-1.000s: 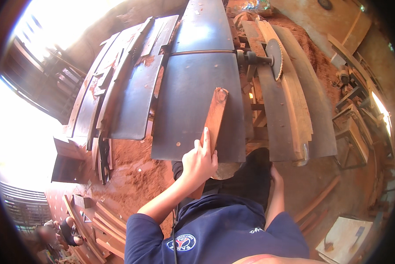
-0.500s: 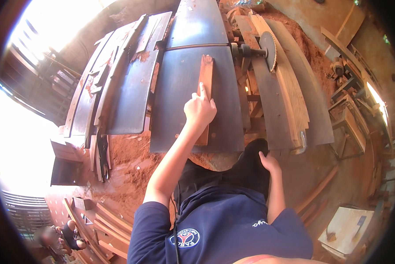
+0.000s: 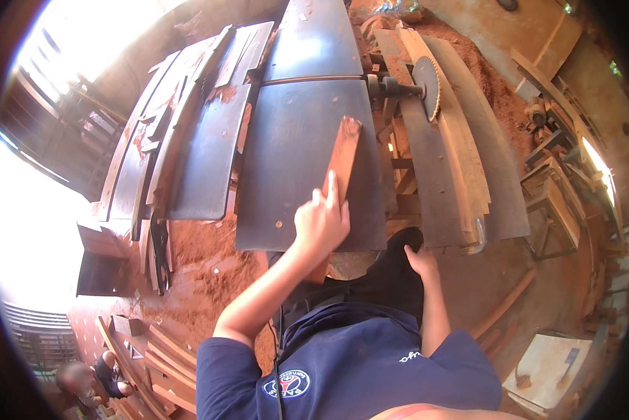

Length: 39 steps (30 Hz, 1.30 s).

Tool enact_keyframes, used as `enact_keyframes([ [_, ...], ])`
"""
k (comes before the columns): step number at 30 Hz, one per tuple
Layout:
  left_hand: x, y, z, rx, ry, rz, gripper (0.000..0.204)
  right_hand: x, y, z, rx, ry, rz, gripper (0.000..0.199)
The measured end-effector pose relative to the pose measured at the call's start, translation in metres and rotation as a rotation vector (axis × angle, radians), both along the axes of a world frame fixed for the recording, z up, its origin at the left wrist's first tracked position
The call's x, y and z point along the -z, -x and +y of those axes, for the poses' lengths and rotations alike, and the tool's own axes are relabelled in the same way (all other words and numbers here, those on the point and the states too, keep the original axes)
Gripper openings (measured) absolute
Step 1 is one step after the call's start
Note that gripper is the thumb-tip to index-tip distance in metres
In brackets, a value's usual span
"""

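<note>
Wood strip (image 3: pixel 341 162) on machine table (image 3: pixel 293 161); saw blade (image 3: pixel 426 87) right; sawdust pile (image 3: pixel 202 259) left-front.

Hard daylight floods in from my left and upper left, blowing that side out to pure white, while the right edge sinks into shadow. The dark metal table (image 3: pixel 307 140) carries a dull sheen, and my view stays fairly sharp at centre. Toward the black circular rim, straight edges bow strongly and detail goes soft.

Reddish wooden board (image 3: pixel 341 162) flat on dark metal machine table (image 3: pixel 293 140)
</note>
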<state>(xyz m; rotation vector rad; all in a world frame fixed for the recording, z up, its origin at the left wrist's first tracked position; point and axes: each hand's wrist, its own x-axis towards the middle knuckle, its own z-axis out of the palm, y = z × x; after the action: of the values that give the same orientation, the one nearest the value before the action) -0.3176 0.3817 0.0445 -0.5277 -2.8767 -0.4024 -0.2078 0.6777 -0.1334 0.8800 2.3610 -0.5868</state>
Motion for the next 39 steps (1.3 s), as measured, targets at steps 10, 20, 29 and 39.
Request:
enact_keyframes([
  [10,0.006,0.111,0.041,-0.101,0.043,-0.024,0.072,0.016,0.0,0.005,0.053,0.031,0.103,0.102],
  [20,-0.009,-0.04,-0.011,0.161,0.036,-0.072,0.072,0.033,-0.004,0.011,0.026,-0.02,0.138,0.103],
  [29,0.017,0.125,0.049,0.003,0.077,0.098,0.068,0.024,0.011,0.006,0.028,-0.034,0.102,0.102],
  [39,0.013,0.079,0.036,0.031,0.099,0.034,0.067,0.032,0.011,0.013,0.067,0.004,0.123,0.101],
])
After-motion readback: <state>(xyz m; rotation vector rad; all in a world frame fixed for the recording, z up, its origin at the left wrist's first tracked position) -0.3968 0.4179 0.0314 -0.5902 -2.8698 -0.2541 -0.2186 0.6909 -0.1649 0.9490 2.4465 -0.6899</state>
